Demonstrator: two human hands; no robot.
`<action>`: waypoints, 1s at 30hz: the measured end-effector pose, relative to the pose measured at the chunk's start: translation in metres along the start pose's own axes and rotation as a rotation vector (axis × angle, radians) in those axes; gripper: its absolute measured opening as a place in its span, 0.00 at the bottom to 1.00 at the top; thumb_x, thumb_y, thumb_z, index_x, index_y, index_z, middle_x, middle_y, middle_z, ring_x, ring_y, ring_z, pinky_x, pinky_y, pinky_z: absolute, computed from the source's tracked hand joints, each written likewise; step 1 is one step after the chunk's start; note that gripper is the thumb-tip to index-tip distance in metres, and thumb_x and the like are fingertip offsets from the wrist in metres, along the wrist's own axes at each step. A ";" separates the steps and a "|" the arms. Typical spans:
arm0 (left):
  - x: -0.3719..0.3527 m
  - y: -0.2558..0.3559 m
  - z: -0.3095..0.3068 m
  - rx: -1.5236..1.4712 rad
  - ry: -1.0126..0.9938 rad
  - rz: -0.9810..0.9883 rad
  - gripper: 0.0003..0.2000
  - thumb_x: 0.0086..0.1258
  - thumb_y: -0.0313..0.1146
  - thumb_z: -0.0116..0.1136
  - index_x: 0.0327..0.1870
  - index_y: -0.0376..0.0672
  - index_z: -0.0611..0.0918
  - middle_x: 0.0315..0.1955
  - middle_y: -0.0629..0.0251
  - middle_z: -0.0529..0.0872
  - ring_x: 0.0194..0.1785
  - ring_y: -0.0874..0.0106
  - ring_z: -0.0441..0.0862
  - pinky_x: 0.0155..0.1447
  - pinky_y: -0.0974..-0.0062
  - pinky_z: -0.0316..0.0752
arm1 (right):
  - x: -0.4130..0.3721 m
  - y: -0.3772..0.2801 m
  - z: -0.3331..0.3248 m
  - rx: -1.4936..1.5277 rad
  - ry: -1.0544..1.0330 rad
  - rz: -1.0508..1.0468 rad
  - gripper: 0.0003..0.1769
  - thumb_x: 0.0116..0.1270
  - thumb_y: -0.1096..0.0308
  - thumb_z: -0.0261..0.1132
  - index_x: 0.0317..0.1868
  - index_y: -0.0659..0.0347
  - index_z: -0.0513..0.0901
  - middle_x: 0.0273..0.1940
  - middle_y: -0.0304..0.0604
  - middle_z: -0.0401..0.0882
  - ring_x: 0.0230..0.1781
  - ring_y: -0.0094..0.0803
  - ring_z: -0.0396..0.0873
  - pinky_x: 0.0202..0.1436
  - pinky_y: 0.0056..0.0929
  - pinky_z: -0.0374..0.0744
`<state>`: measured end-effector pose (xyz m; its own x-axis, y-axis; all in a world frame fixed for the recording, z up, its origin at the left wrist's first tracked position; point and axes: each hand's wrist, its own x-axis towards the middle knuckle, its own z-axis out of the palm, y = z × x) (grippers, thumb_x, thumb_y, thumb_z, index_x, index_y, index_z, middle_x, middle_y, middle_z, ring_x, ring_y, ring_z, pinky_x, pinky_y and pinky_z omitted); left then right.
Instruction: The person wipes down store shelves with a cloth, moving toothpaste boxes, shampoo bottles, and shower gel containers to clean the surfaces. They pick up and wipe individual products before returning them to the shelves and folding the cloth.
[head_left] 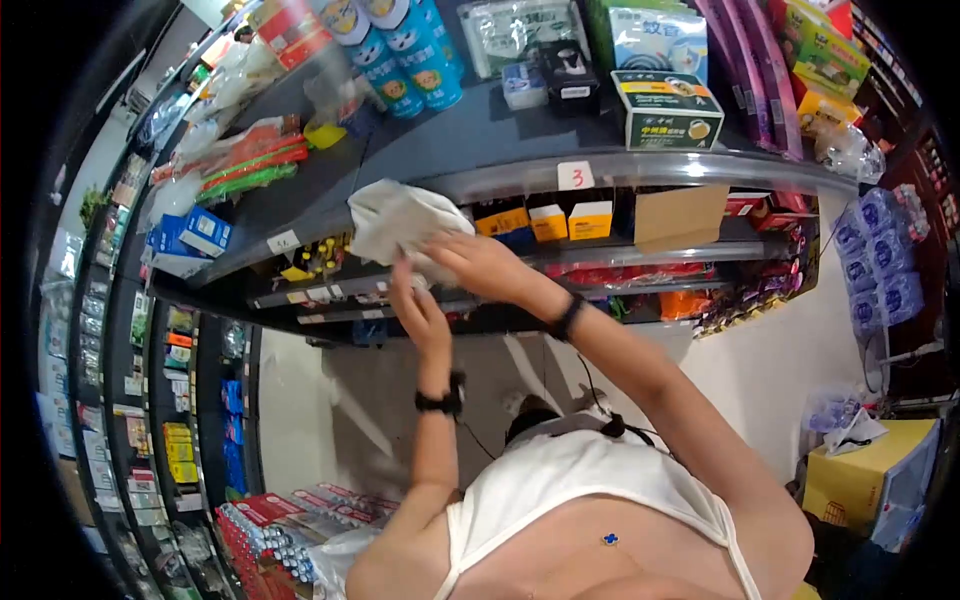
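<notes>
A crumpled white cloth [395, 215] lies against the front edge of the dark top shelf [430, 145]. My right hand [480, 262] is on the cloth's right part, its fingers closed on the fabric. Just below and to the left, my left hand [420, 312] touches the cloth's lower edge with its fingertips; its fingers are partly bent, and whether they grip the cloth is hard to tell. Blue spray cans [430, 85] stand on the shelf beyond the cloth. A price tag marked 3 [575, 176] is on the shelf edge to the right.
On the top shelf are a green and white box [668, 112], a blue box [206, 232] and red and green packets [255, 165]. Lower shelves hold yellow boxes [590, 220]. Packed bottles [280, 530] stand at lower left, a yellow carton [860, 475] at lower right.
</notes>
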<state>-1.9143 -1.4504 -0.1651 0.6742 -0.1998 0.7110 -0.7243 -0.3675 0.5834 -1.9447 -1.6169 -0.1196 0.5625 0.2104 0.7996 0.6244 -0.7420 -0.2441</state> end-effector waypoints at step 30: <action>-0.044 0.066 0.050 -0.264 -0.967 -0.189 0.41 0.61 0.45 0.64 0.71 0.38 0.57 0.67 0.45 0.61 0.69 0.51 0.60 0.70 0.61 0.57 | -0.208 0.022 -0.137 1.149 0.553 1.267 0.21 0.72 0.59 0.53 0.59 0.62 0.72 0.55 0.38 0.75 0.57 0.28 0.72 0.60 0.29 0.70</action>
<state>-1.9846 -1.5111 -0.1769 0.5244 -0.8503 0.0445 -0.5237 -0.2808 0.8043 -2.1225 -1.7639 -0.2157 0.8710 -0.4697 -0.1443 0.1626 0.5526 -0.8174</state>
